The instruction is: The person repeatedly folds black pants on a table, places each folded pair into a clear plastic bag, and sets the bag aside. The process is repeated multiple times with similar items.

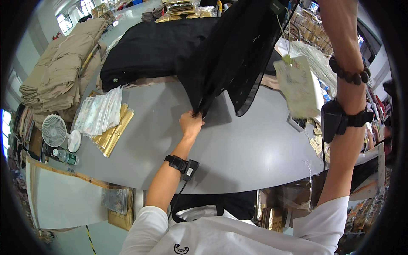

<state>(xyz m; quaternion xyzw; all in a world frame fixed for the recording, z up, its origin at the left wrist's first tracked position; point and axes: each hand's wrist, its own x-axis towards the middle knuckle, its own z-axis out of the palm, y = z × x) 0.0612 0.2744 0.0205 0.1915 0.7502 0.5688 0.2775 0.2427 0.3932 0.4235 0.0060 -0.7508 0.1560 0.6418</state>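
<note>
A sheer black cloth (236, 54) hangs down over the grey tabletop (153, 137), stretched between the upper right and the middle. My left hand (191, 122) is closed on its lower corner, just above the table. My right arm is raised at the right, with a beaded bracelet (349, 71) on it; the right hand itself is out of view past the top edge. A dark green tag (278, 7) and a larger pale, printed tag (298, 84) dangle on strings beside the cloth. Behind it lies a folded pile of black fabric (146, 47).
Stacked beige cloth (63, 67) stands at the left. Nearer are clear plastic packets (100, 111), gold packets (114, 134), a small white fan (54, 130) and a plastic bottle (66, 156). Small paper tags (315, 143) and a flat device (297, 122) lie at the right.
</note>
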